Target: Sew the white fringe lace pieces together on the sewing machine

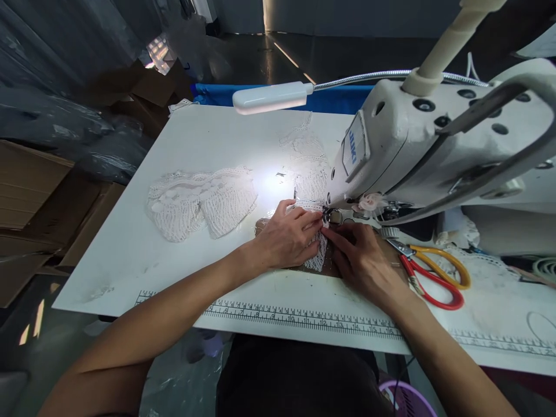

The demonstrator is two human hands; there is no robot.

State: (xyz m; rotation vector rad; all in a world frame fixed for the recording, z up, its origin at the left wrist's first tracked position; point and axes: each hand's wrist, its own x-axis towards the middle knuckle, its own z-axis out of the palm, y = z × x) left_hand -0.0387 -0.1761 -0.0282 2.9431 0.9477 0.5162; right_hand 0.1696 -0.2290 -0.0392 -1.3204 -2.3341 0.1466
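White lace (311, 188) lies under the needle area of the sewing machine (382, 139) and runs back across the table. My left hand (289, 234) rests on this lace just left of the presser foot, fingers slightly bent and apart, pressing it down. From the right, my right hand (362, 255) has its fingertips closed at the lace's edge in front of the foot; the thumb is partly hidden. A strip of the lace shows between both hands. Farther left, another white lace piece (202, 200) lies loose on the table.
Scissors (434, 275) with red and yellow handles lie right of my right hand. A white lamp (273, 97) hangs over the white table (130, 255). A printed ruler (291, 317) follows the front edge. Cardboard boxes (39, 197) stand left; a purple basket (408, 399) sits below.
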